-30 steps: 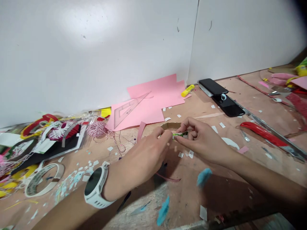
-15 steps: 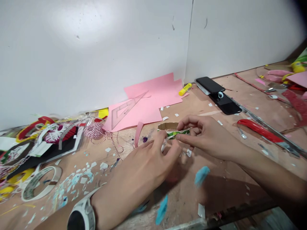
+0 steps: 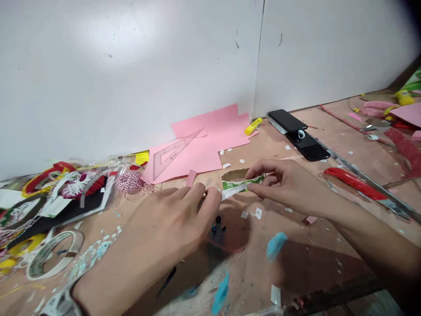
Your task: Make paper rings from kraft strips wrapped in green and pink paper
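The left hand (image 3: pixel 177 213) pinches one end of a white strip (image 3: pixel 234 190) between thumb and forefinger. Just right of those fingertips, the green-and-white cardboard ring (image 3: pixel 227 185) sits above the brown table (image 3: pixel 296 245), its right side gripped in the right hand's (image 3: pixel 286 186) closed fingertips.

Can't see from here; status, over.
Left hand pinching white strip. Right hand holding green-printed cardboard band. Strip spans between them. Paper scraps nearby, none blocking.

Red cutter (image 3: pixel 355 183) beside metal ruler (image 3: pixel 368 177).
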A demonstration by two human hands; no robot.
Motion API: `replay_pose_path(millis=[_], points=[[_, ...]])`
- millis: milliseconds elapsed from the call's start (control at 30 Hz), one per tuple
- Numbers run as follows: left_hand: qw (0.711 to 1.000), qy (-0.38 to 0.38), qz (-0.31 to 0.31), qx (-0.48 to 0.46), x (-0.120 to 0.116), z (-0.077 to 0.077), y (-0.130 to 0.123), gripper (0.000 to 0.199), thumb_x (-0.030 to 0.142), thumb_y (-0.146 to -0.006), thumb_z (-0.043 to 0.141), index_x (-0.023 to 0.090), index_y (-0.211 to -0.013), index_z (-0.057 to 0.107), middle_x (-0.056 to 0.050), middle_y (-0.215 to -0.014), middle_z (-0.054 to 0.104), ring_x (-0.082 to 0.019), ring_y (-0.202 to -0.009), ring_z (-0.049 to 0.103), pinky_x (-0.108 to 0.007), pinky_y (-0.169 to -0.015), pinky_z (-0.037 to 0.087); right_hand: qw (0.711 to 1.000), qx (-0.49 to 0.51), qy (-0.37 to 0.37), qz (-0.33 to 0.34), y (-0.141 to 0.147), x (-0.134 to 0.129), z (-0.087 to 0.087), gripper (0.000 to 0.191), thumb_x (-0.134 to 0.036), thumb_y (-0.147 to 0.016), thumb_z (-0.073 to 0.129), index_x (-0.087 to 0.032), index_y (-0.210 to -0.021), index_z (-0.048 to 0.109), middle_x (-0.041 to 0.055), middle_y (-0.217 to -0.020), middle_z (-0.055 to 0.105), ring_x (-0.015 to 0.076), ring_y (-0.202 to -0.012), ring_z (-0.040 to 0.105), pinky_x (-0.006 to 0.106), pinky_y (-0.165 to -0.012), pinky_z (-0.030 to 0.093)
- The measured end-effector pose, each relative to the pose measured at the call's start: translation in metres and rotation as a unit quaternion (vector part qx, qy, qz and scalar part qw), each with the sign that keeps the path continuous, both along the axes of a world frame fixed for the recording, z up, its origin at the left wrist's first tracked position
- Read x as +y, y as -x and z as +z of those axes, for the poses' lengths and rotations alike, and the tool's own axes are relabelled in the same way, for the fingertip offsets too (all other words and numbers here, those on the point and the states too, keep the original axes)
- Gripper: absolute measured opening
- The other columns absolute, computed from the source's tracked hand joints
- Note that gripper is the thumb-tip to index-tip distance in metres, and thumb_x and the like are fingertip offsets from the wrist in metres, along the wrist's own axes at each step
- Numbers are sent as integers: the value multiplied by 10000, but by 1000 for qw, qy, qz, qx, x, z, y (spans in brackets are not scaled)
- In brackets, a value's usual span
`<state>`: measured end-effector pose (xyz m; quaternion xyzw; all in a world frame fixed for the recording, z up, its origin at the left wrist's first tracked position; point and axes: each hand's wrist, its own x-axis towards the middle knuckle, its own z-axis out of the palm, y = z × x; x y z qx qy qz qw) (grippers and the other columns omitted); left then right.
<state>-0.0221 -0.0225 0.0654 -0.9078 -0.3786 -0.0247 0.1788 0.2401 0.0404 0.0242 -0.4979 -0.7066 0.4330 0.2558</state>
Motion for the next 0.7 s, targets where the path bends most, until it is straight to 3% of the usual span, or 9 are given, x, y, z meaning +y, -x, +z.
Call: replay_pose_path(millis=[133, 333, 533, 700], points=[[998, -53, -45, 7, 4, 8, 6, 113, 84, -915, 567, 192, -894, 545, 16, -682, 585, -182, -548, 549, -324, -527, 384, 999, 5, 46, 0, 1, -1, 7, 198, -339, -844, 748, -224, -997, 698, -40, -629, 656, 102, -516, 547, 194, -447, 338], [993, -82, -69, -41, 7, 8, 9, 49, 212, -989, 609, 178, -953, 612, 34, -652, 620, -191, -588, 615, -350, -563, 400, 995, 18, 94, -17, -3, -2, 14, 269, -393, -815, 774, -213, -1008, 723, -11, -633, 683, 90, -473, 479, 213, -429, 288], [991, -88, -71, -71, 8, 8, 12, 150, 300, -1035, 591, 154, -1019, 624, 18, -687, 668, -172, -611, 641, -340, -549, 379, 994, 50, 98, -1, 1, -5, 24, 364, -449, -788, 816, -192, -1043, 784, 25, -698, 731, 151, -618, 632, 260, -546, 454], [991, -84, -70, -80, 6, 9, 12, 149, 297, -1032, 600, 152, -1014, 627, 16, -689, 670, -179, -611, 643, -353, -547, 393, 990, 79, 116, 5, 4, -8, 22, 336, -448, -786, 835, -196, -1007, 811, 56, -776, 765, 170, -677, 647, 270, -571, 461]])
